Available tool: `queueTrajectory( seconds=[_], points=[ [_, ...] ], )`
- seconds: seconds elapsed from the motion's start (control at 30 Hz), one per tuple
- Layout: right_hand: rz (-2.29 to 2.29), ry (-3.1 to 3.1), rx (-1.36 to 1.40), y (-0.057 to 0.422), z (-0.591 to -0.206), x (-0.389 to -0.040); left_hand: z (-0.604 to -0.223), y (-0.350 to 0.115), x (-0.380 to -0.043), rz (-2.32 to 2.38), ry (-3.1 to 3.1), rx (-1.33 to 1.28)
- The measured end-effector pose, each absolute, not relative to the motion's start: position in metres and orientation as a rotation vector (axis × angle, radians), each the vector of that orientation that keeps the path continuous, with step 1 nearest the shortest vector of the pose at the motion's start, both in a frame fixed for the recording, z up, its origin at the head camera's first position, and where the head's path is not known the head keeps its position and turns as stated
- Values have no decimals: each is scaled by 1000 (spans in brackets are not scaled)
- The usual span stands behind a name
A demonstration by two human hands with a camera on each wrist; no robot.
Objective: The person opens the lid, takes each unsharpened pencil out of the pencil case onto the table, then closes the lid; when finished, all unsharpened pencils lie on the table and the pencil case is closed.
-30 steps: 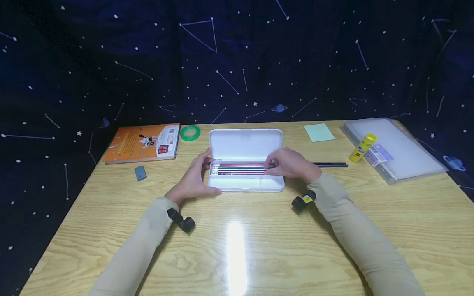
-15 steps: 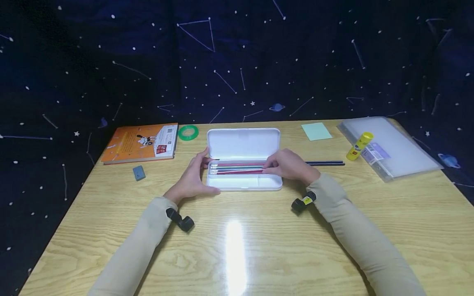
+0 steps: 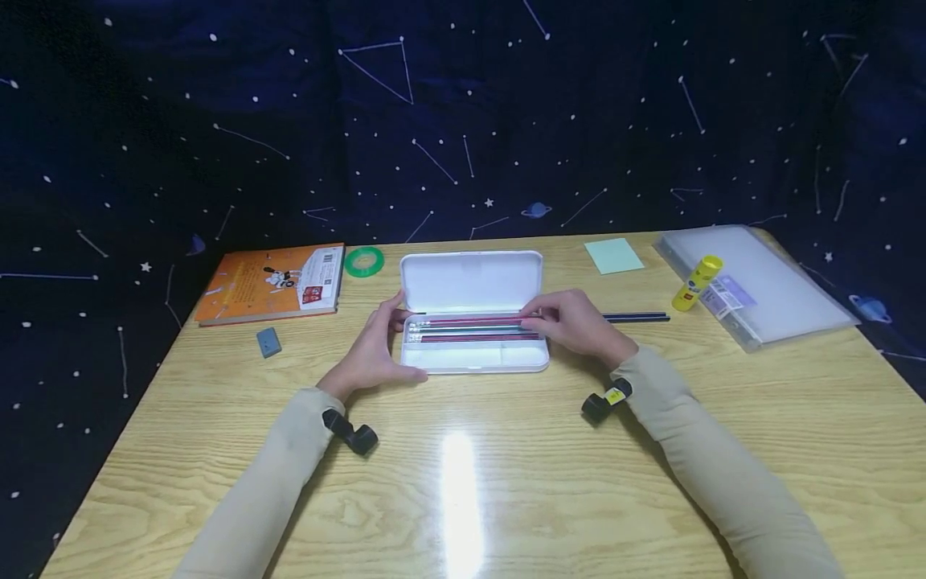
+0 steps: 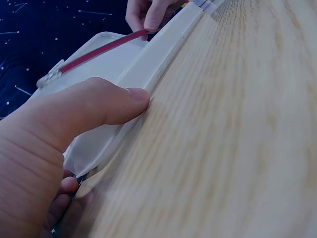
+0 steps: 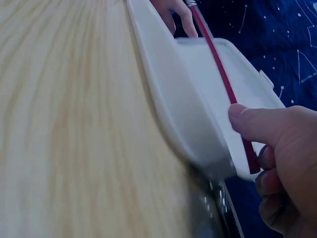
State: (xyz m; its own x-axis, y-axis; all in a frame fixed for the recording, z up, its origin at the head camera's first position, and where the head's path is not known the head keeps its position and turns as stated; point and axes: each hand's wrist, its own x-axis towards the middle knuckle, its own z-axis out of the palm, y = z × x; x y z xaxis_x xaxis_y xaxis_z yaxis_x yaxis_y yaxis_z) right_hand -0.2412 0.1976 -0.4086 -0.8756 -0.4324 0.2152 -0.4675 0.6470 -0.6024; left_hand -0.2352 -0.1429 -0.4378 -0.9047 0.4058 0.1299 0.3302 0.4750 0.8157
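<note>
Two hands are at work over one open pencil case (image 3: 463, 356), set in the middle of the worktop's (image 3: 217, 450) far half. The left hand (image 3: 372, 350) grips the case's left end, its thumb against the front wall. The right hand (image 3: 575, 322) pinches one red pencil (image 5: 220, 74) between thumb and fingers over the case, the eraser end pointing left.

The case is smooth white plastic, a long rounded rectangle, its lid tipped back toward the far edge. Several slim pencils (image 3: 477, 338), reddish and greenish, fill its rear trough; they lie too close for me to count. A low divider splits the front strip in two. Two dark pencils (image 3: 637, 316) lie side by side to the right.

Near the worktop's far left corner sit one orange book (image 3: 271, 281) with stiff covers, one green tape ring (image 3: 364, 273) just right of it, and one blue-grey block eraser (image 3: 268, 342) in front. Toward the far right corner are one square, pale green paper note (image 3: 613, 256), one yellow cylindrical glue stick (image 3: 698, 283), and one clear plastic folder (image 3: 788, 281) close beside it. The wood is pale, with wavy grain.
</note>
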Motion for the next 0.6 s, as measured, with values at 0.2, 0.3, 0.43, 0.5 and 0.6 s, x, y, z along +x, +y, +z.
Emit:
queueTrajectory(
  seconds=[0.2, 0.3, 0.43, 0.5, 0.6],
  points=[
    [968, -2739, 687, 224, -412, -233, -440, -142, -236, 1473, 2600, 669],
    [922, -2687, 671, 240, -415, -229, -441, -144, -236, 1510, 2571, 675],
    [884, -2651, 638, 262, -417, -221, -440, -146, -236, 1492, 2579, 665],
    [881, -2638, 619, 272, -418, -218, -440, -146, -236, 1482, 2583, 670],
    [864, -2622, 595, 288, -419, -212, -440, -146, -236, 1479, 2579, 677]
  ],
)
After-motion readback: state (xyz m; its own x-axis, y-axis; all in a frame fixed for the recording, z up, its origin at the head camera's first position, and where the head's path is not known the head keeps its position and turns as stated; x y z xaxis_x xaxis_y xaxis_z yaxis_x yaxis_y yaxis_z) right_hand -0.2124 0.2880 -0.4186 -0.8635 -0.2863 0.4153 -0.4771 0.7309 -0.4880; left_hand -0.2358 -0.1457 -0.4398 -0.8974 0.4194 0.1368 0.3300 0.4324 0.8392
